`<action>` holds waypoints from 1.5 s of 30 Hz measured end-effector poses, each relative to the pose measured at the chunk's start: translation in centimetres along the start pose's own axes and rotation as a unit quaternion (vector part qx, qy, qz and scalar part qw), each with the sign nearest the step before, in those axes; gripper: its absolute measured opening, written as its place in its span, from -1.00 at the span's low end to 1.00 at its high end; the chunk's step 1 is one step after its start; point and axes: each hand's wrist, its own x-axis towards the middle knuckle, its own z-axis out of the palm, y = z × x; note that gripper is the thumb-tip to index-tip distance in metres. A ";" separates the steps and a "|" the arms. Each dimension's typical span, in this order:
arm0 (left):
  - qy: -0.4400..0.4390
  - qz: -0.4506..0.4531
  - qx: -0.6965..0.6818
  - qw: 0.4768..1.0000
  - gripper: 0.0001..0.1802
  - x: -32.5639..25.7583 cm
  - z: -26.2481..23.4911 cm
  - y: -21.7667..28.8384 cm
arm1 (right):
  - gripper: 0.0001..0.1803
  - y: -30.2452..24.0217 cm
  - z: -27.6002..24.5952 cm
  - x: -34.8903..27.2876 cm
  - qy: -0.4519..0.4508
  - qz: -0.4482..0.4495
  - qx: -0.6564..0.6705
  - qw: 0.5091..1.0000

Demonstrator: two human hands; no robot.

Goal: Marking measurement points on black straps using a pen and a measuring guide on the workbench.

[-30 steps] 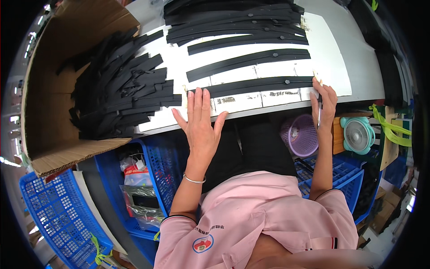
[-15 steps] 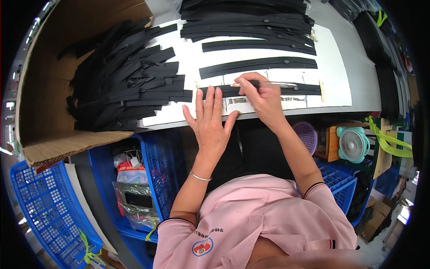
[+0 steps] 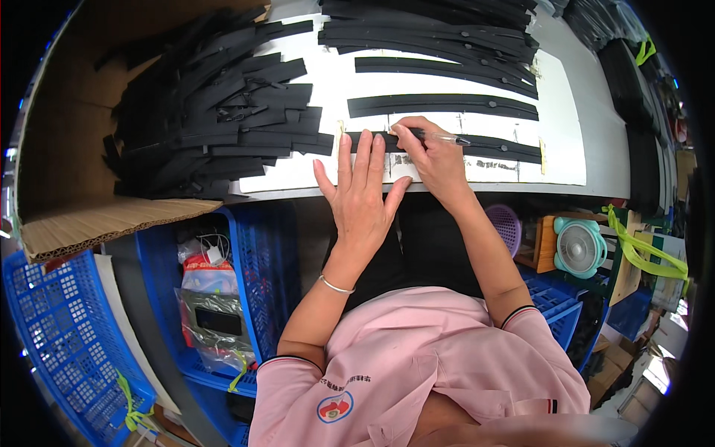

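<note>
My left hand lies flat with fingers stretched, its fingertips pressing the left part of a black zipper onto a white sheet. Just right of those fingers, my right hand grips a pen with a clear barrel; its tip is at the zipper, mostly hidden by my fingers. Dark marks and lines are on the sheet around this zipper. Beyond it lie another zipper and a further zipper, roughly parallel, with small sliders near their right ends. Farther back is a stack of zippers.
A heap of black strips spills from a cardboard box at left. Below the table edge stand a blue crate holding bagged items, a blue basket, a purple basket and a turquoise fan.
The whole view has shifted slightly. My right hand, with the pen, has come a little closer to my left fingertips. My left hand stays pressed on the same zipper.
</note>
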 end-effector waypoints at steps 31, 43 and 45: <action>-0.028 -0.007 0.037 0.999 -0.20 0.0 -0.1 0.2 | -0.72 1.9 -8.8 -0.6 0.103 0.047 -0.041 0.993; -0.040 -0.008 0.043 0.998 -0.18 0.0 -0.2 0.2 | -0.69 3.9 -8.6 -0.5 0.083 -0.006 -0.047 0.995; -0.043 -0.006 0.045 0.998 -0.17 0.0 -0.2 0.3 | -0.66 3.9 -8.6 -0.5 0.090 -0.022 -0.057 0.994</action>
